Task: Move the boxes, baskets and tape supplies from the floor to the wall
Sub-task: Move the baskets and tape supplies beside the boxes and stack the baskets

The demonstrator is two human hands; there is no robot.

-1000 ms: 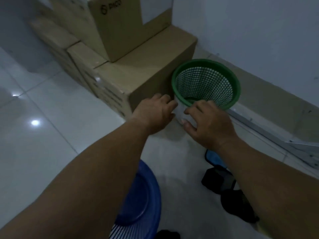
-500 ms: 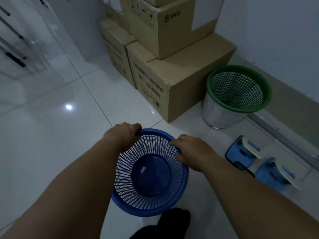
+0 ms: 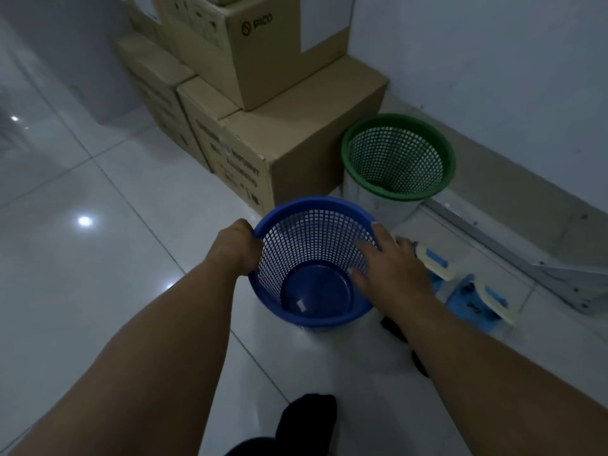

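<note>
White glossy tile floor (image 3: 82, 291) fills most of the view, meeting a pale wall (image 3: 493, 60) ahead and to the right of the grip. Against that wall, straight beyond the two hands, stands a stack of cardboard boxes (image 3: 306, 139), the upper one printed "PICO" (image 3: 263, 44).

The blue basket (image 3: 309, 203), a perforated plastic one, sits upright between the hands, just short of the lowest box's corner. It seems to be at floor level, though whether its base touches the tiles or hangs just above them I cannot tell. The green basket (image 3: 394, 194) stands past the grip and to its right, beside the lowest box and close to the wall.

The left hand (image 3: 238, 245) grips the blue basket's rim on its left side, fingers curled over the edge. The right hand (image 3: 391, 268) holds the opposite side, its fingers hooked over the rim and lying against the inner mesh.

Just right of the right hand, two blue tape dispensers (image 3: 473, 297) with cream handles lie on the floor, the nearer one partly hidden behind the wrist. Below the grip, a foot in a dark sock (image 3: 306, 419) shows on the tiles.
</note>
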